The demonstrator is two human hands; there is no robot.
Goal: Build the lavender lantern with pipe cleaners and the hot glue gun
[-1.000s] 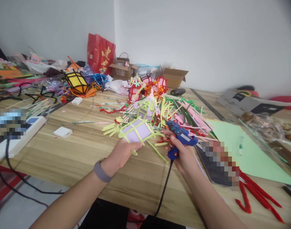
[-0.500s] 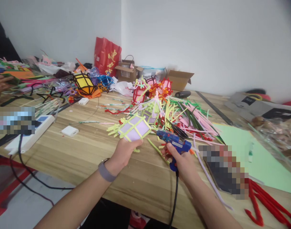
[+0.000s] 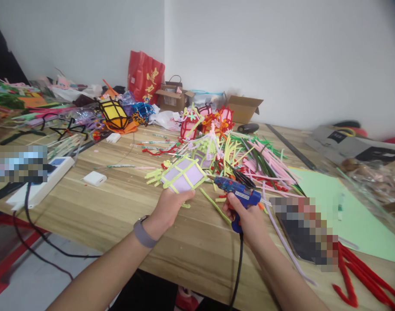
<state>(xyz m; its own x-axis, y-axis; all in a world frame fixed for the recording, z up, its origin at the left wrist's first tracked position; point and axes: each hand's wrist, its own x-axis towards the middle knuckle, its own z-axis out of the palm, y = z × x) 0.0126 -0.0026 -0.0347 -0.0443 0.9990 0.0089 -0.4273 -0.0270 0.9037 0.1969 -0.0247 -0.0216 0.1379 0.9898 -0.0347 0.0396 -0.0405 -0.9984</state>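
Observation:
My left hand point(image 3: 170, 206) is closed on a small lilac lantern panel framed with yellow-green pipe cleaners point(image 3: 183, 174), held just above the wooden table point(image 3: 126, 207). My right hand point(image 3: 245, 216) grips the handle of a blue glue gun point(image 3: 238, 191), with its nozzle pointing left at the panel's right edge. The gun's black cord point(image 3: 238, 263) runs down over the table's front edge. A grey band sits on my left wrist.
A heap of coloured pipe cleaners point(image 3: 249, 157) and finished lanterns point(image 3: 113, 113) lies behind my hands. Black scissors point(image 3: 241, 176) rest by the gun. A green sheet point(image 3: 346, 211), red pipe cleaners point(image 3: 355, 272), a white power strip point(image 3: 42, 183) and cardboard boxes point(image 3: 242, 108) surround them.
The glue gun has swung left and its nozzle has closed in on the panel's right edge. My left hand keeps the panel almost still.

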